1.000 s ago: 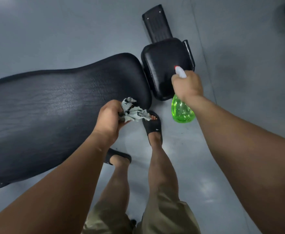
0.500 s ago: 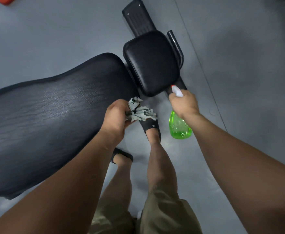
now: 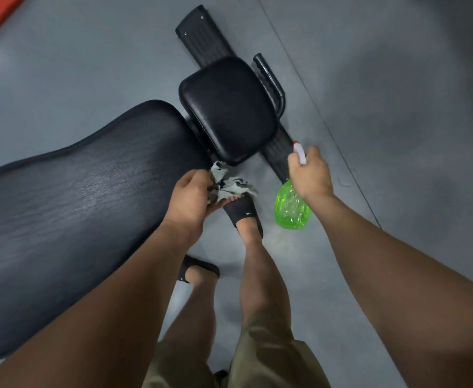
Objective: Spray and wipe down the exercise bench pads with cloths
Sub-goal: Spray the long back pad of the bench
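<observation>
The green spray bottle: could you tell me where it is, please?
Head view, right of centre: the green spray bottle hangs from the right hand, beside the sandalled foot, near the seat pad.

Dim, even indoor light. Soft sheen on the long bench pad (image 3: 89, 191) toward 9 o'clock. Pale glare patch on the floor (image 3: 274, 242) near centre. Floor darkens at 1 o'clock. Wide-angle bending at edges; right forearm (image 3: 397, 289) at 4 o'clock slightly soft.
</observation>
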A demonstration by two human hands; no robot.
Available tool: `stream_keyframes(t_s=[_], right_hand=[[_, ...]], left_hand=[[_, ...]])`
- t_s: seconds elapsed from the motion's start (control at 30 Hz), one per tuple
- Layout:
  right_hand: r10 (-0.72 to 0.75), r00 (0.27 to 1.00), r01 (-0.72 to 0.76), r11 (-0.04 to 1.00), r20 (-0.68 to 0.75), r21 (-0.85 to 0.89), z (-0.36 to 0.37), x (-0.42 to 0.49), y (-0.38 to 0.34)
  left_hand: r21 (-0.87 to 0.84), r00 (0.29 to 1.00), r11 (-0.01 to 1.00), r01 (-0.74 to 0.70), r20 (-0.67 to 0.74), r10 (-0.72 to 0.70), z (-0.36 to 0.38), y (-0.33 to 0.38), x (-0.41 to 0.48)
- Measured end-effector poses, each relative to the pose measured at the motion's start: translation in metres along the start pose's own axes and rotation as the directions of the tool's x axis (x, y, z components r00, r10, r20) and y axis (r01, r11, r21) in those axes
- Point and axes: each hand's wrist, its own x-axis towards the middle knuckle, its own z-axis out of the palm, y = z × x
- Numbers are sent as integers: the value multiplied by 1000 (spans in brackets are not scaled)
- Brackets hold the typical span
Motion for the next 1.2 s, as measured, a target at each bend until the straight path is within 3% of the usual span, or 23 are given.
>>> stream_keyframes(t_s=[0.2,0.37,0.53,0.73,0.93,1.0,1.1,1.2], right_hand=[[19,990,-18,1000,-142,6,10,21,75],[146,957,-88,970,-251,227,26,73,95],[150,949,-93,974,-277,209,44,142,106],[239,955,-196,952,-173,234,61,176,127],[359,931,-346,925,-65,157,49,100,102],[292,948,-316,901,124,297,47,59,74],[86,910,-300,812,405,501,41,-16,16],[-88,869,-215,819,488,532,42,-70,-40]], left_hand=[[4,999,1000,-21,-38,21,15,-16,23],[-12,998,998,-65,12,65,39,-35,58],[4,991,994,-110,78,109,71,-55,96],[52,985,991,-119,134,111,81,-72,116],[57,990,993,-103,100,97,53,-71,82],[52,989,992,-119,92,114,41,-63,64],[18,988,991,-135,74,133,17,-49,38],[-2,986,989,-151,76,151,-12,-37,19]])
